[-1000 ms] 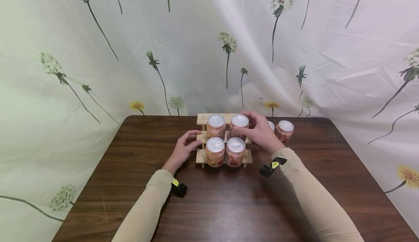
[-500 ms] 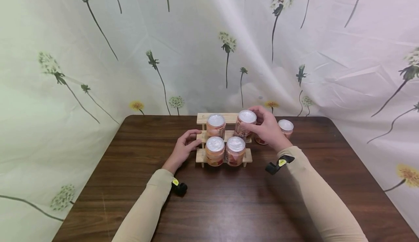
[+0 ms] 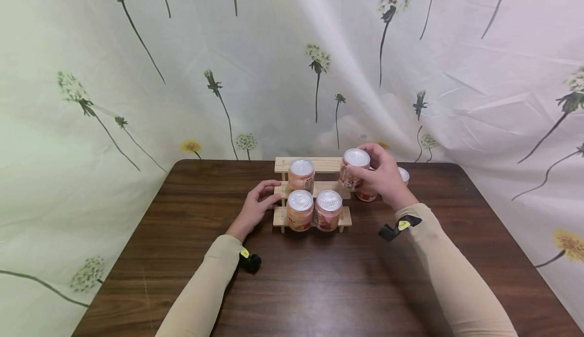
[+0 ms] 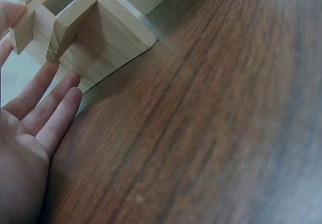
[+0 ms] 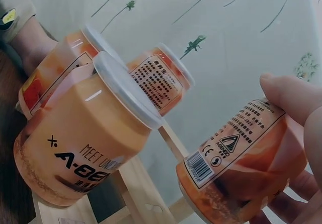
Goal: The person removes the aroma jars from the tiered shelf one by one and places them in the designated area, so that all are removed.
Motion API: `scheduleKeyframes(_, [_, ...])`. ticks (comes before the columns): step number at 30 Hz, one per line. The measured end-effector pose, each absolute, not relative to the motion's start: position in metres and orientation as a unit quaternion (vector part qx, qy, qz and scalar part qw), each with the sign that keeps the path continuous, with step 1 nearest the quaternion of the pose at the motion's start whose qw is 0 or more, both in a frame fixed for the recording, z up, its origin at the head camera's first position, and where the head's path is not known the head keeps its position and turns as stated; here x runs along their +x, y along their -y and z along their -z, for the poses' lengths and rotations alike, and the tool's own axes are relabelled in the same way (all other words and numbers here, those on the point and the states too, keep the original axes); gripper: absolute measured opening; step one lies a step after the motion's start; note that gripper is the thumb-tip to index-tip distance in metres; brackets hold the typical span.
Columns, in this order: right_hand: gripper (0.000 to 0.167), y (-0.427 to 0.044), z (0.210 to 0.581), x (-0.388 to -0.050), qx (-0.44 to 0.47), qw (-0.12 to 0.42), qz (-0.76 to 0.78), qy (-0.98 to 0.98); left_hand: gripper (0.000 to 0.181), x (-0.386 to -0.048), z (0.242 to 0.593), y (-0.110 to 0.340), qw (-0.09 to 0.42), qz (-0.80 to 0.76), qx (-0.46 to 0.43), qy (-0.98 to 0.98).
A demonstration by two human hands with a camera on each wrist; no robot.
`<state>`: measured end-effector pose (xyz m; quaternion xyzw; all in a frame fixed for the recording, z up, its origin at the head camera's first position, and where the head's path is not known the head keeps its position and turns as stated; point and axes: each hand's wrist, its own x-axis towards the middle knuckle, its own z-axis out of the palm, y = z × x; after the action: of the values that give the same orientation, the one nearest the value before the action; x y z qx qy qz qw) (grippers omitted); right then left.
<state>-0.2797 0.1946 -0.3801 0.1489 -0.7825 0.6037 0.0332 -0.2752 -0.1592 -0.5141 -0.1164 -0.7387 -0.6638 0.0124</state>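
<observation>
My right hand [image 3: 385,177] grips an orange-labelled jar [image 3: 350,176] with a silvery lid by its sides. That jar is at the right end of a tiered wooden rack [image 3: 321,189]; its printed back and barcode show in the right wrist view. One jar [image 3: 301,180] stands on the middle tier at left. On the front tier a left jar [image 3: 299,220] and a right jar [image 3: 328,219] stand side by side. With thumb and forefinger my left hand [image 3: 255,208] holds the left end of the middle tier; its other fingers [image 4: 59,123] are straight beside the rack.
Right of the rack, another jar [image 3: 366,195] stands on the dark wooden table [image 3: 292,281], partly hidden by the held one. A further jar [image 3: 404,175] shows only its top behind my right hand. A dandelion-patterned cloth [image 3: 260,73] hangs behind the table.
My right hand has lifted the jar from the right of the middle tier and carried it rightward. The left hand and the other jars have stayed in place.
</observation>
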Motion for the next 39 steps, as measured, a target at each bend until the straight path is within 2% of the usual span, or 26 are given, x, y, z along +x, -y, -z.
scheduleKeyframes(14, [0.054,-0.216,0.376,-0.268,0.133,0.049,-0.618,0.773,0.036,-0.275,0.515,0.159,0.010,0.662,-0.117,0.740])
scheduleKeyframes(29, [0.048,-0.249,0.392,-0.253,0.151,0.081,-0.587,0.792,0.037,-0.277,0.516,0.161,0.011,0.662,-0.114,0.741])
scheduleKeyframes(39, [0.049,-0.262,0.402,-0.244,0.148,0.062,-0.556,0.815,0.036,-0.277,0.516,0.160,0.012,0.658,-0.116,0.744])
